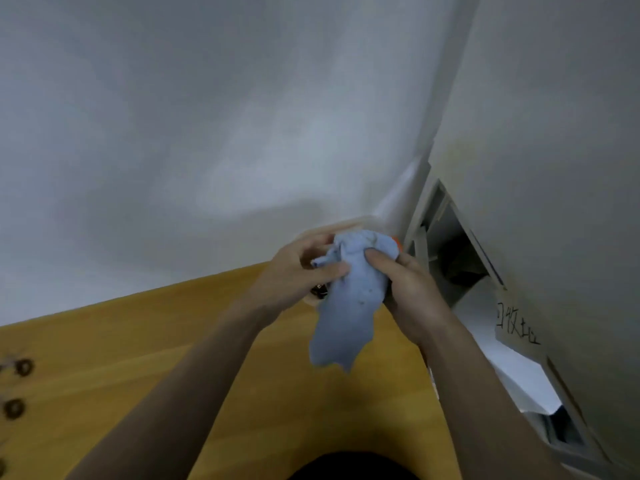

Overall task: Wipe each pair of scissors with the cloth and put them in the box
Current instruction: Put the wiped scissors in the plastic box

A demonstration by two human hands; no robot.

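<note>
Head view: both hands, left [294, 275] and right [408, 289], clamped on bunched cloth [349, 299] (scissors hidden, orange handle [397, 242] at right).

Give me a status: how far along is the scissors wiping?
Done: cannot tell; the box is mostly hidden behind the hands. In hand: both the left hand and right hand grip the blue cloth, bunched around something with an orange bit poking out, likely scissors mid-wipe. Left: dark ring shapes at the table's left edge may be more scissors, too blurred to confirm.
</note>
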